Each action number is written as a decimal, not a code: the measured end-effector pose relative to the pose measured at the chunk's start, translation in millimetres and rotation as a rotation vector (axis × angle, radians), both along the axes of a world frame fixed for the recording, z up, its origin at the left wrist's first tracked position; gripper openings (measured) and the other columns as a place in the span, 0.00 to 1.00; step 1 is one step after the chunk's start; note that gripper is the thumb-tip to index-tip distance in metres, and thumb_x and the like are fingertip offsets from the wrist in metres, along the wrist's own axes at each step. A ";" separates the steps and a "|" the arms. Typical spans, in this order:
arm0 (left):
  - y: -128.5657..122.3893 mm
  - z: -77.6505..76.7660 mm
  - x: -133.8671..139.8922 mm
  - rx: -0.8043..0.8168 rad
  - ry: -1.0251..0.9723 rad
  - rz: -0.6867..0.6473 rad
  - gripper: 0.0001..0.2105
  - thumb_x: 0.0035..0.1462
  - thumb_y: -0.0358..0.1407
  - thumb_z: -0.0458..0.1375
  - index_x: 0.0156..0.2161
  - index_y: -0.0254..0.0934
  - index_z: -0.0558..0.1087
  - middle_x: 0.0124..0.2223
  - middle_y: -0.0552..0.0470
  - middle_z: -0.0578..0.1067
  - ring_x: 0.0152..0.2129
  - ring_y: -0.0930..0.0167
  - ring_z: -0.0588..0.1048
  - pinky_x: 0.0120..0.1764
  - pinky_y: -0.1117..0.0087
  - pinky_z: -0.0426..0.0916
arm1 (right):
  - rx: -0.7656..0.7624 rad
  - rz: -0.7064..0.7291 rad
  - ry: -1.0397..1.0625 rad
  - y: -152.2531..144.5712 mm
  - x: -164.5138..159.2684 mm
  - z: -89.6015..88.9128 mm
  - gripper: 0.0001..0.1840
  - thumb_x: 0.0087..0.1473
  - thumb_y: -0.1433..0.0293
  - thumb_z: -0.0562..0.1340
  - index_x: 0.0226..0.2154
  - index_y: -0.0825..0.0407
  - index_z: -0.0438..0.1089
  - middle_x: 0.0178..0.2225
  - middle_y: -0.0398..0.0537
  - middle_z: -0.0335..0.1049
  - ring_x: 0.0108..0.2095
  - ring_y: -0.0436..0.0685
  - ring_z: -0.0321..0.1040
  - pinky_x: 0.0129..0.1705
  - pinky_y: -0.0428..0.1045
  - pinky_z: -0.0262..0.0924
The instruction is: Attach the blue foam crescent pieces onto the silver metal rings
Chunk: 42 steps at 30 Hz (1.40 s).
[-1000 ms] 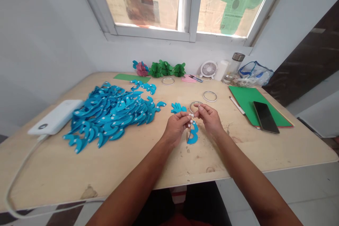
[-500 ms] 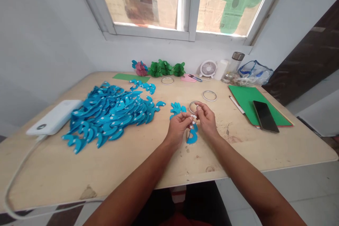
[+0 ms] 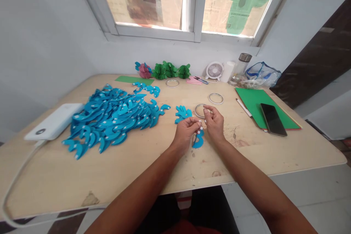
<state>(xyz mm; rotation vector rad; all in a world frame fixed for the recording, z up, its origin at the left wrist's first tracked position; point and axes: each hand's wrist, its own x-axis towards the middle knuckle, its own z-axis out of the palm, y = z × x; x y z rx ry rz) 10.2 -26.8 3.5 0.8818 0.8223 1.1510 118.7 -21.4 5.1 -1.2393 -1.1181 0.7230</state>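
Note:
My left hand (image 3: 188,129) is closed in a pinch on small white tape squares (image 3: 200,127) that stick out past its fingertips. Just to its right, my right hand (image 3: 214,121) has its thumb and fingers bent together, with a tiny white tape square (image 3: 205,121) at the tips. Under and between the hands lies a curved blue paper piece (image 3: 198,141), partly hidden by the left fingers. Behind the left hand sits a small cluster of blue paper pieces (image 3: 182,113). A tape roll (image 3: 197,115) lies flat beyond the right fingertips.
A large heap of blue paper pieces (image 3: 117,113) with white squares covers the left of the table, beside a white power bank (image 3: 55,121). Two more tape rolls lie farther back. At right a phone (image 3: 273,119) rests on green sheets (image 3: 253,102), near a pen (image 3: 244,108).
My hands have drawn slightly apart at the fingertips. A small white square now shows at the right fingertips, separate from those in the left hand. The view has shifted a little.

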 end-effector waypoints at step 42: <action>-0.9 4.9 -2.9 0.215 0.150 0.053 0.16 0.42 0.30 0.59 0.39 0.37 0.64 0.20 0.59 0.72 0.19 0.75 0.69 0.27 0.75 0.63 | 0.006 0.007 -0.217 -2.1 -4.7 -10.5 0.16 0.53 0.62 0.56 0.41 0.52 0.69 0.14 0.34 0.52 0.16 0.47 0.50 0.20 0.43 0.47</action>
